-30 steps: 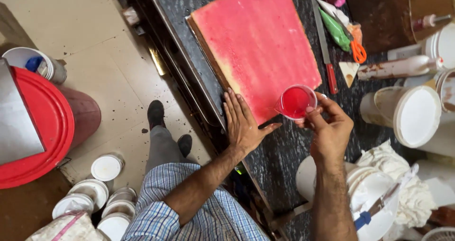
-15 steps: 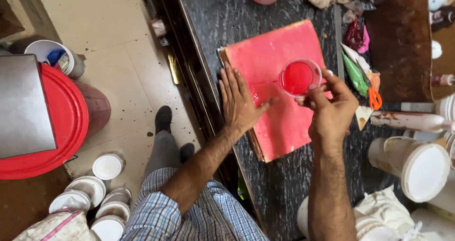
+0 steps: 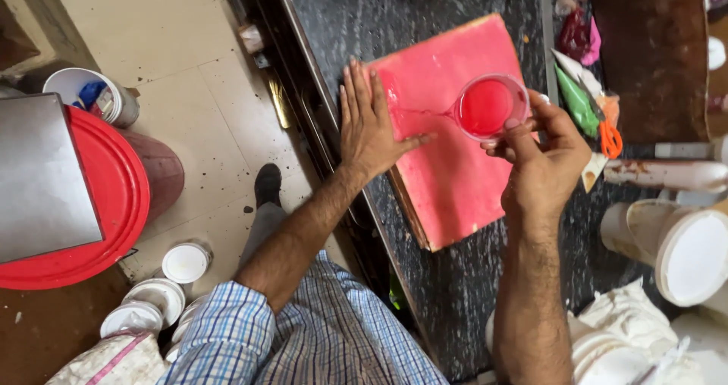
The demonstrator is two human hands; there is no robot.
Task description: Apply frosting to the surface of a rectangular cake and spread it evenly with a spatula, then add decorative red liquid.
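On the dark stone counter (image 3: pixel 455 294) lies a square slab coated in wet-looking pink (image 3: pixel 462 127), the landmark for what follows. The left hand (image 3: pixel 371 123) rests flat and open on the slab's near-left corner, fingers spread, gripping nothing. The right hand (image 3: pixel 542 154) grasps a small clear cup of red liquid (image 3: pixel 487 106) by its rim and side, holding it tilted over the slab's right half; a thin thread appears to run from the cup toward the left hand, though the view is too fine to confirm. Judged light and rigid, the cup is likely slick when wet and prone to spilling; a hold on its wall suits it best. Right of the slab lie orange-handled scissors (image 3: pixel 610 139) and a green piping bag (image 3: pixel 578 104).
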